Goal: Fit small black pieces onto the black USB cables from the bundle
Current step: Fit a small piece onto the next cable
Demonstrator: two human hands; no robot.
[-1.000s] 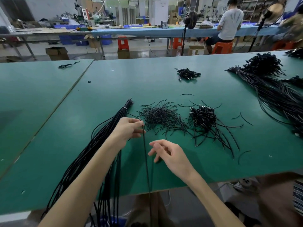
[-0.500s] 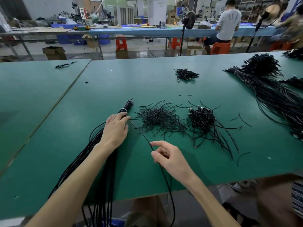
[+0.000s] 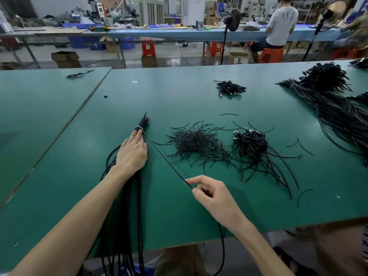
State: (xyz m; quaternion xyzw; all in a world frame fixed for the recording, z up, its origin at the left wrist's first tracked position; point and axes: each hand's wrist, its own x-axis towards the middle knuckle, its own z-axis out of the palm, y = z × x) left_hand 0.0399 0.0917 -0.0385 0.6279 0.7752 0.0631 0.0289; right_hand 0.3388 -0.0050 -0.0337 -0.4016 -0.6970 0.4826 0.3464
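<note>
counted at the near edge: two hands, one left hand [image 3: 132, 154] and one right hand [image 3: 215, 196]; one tied bundle [image 3: 142, 122] of black cables; one single cable [image 3: 167, 163]. recorded on the same green table [image 3: 179, 92]: one heap of short black pieces [image 3: 197, 144], one heap of plugged cables [image 3: 253, 144], one smaller heap [image 3: 230, 88], one large bundle [image 3: 338, 114] at the right, several stray pieces not tallied exactly. logged beyond: one second table [image 3: 29, 108] bearing one lone cable [image 3: 78, 75], and one seated person [image 3: 281, 22].

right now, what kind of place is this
Likely a cable-assembly workshop: long green work table, tied bundle of long black cables, heap of small black pieces, and a person seated at a blue bench behind.
</note>
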